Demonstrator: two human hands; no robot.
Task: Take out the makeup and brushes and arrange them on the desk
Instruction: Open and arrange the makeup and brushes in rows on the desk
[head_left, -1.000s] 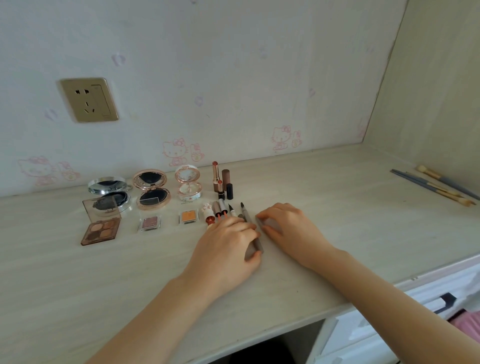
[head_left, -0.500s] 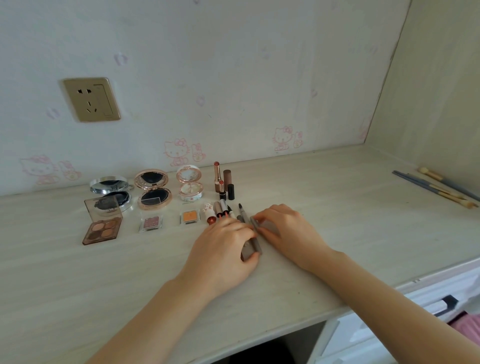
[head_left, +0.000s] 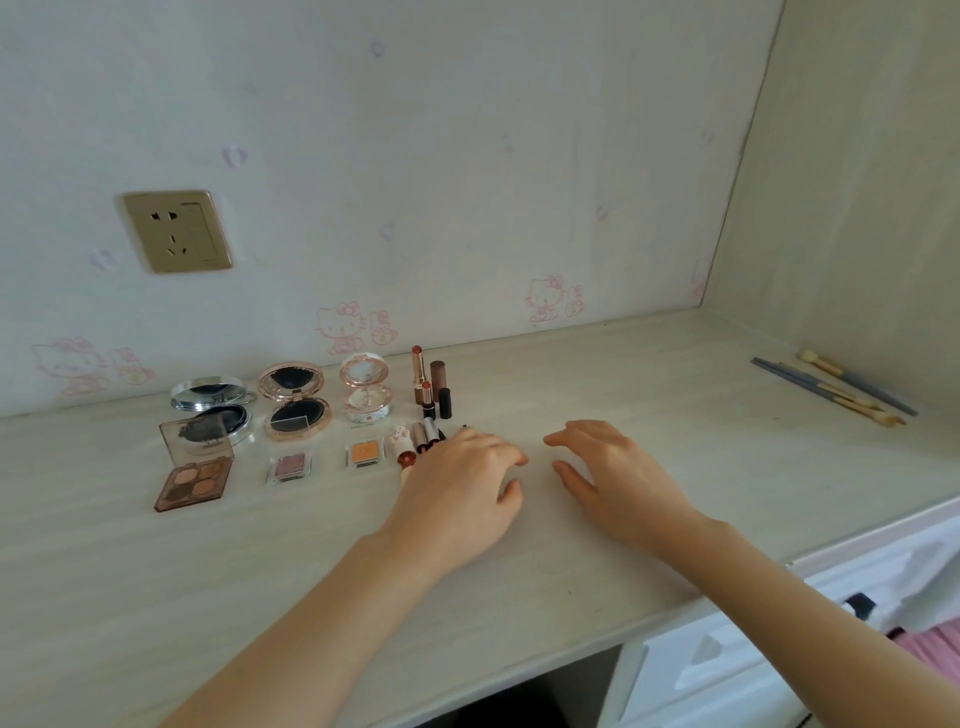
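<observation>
Makeup stands in rows on the pale wooden desk (head_left: 675, 467). At the back are a silver compact (head_left: 210, 402), a rose-gold compact (head_left: 295, 400), a small floral compact (head_left: 365, 387) and upright lipsticks (head_left: 430, 382). In front lie a brown eyeshadow palette (head_left: 195, 473), a mauve pan (head_left: 289, 466), an orange pan (head_left: 365, 453) and lying lip tubes (head_left: 415, 441). My left hand (head_left: 460, 488) rests palm down over the pencils beside the tubes and hides them. My right hand (head_left: 613, 470) hovers just right of it, fingers spread, holding nothing. Several brushes (head_left: 841, 387) lie at the far right.
A gold wall socket (head_left: 175, 231) sits above the compacts. A side panel (head_left: 857, 208) closes the desk on the right. White drawers (head_left: 753, 654) are below the front edge at the right, with pink fabric (head_left: 930, 639) beside them.
My right hand has let go of the grey pencil and drawn away to the right, fingers opening. My left hand has slid over the pencils, covering them.
</observation>
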